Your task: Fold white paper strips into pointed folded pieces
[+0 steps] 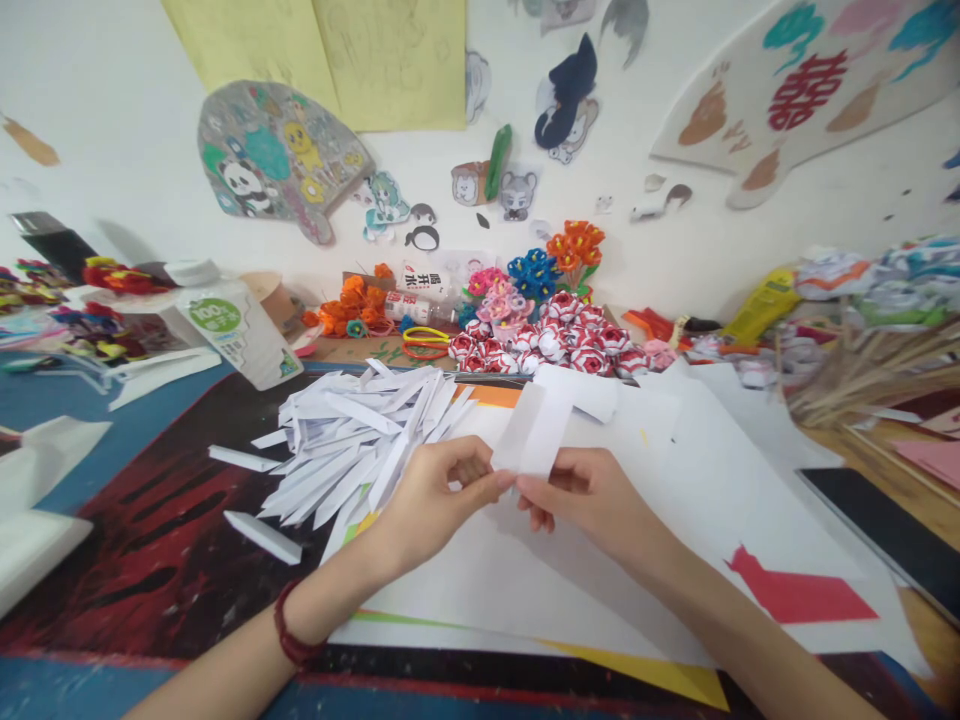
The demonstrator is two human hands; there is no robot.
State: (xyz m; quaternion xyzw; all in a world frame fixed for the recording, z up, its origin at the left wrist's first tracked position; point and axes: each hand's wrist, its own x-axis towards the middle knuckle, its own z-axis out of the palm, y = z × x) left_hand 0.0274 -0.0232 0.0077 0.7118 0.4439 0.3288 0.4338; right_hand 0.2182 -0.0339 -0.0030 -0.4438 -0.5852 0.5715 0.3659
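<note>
My left hand (439, 495) and my right hand (592, 495) meet in the middle of the view, both pinching the near end of a white paper strip (536, 425) that stands up and away from me. The fingers of both hands are closed on it. Just left of my left hand lies a heap of folded white paper strips (360, 440), with a few loose ones strewn further left. Under my hands lie large white sheets of paper (675, 500). A dark red band sits on my left wrist.
Paper flowers (555, 335) in red, pink, blue and orange are heaped at the back, with yellow-handled scissors (424, 340) and a white carton (240, 330) nearby. A red paper scrap (795, 595) lies at the right. Wooden sticks (862, 375) sit far right. Paper cut-outs cover the wall.
</note>
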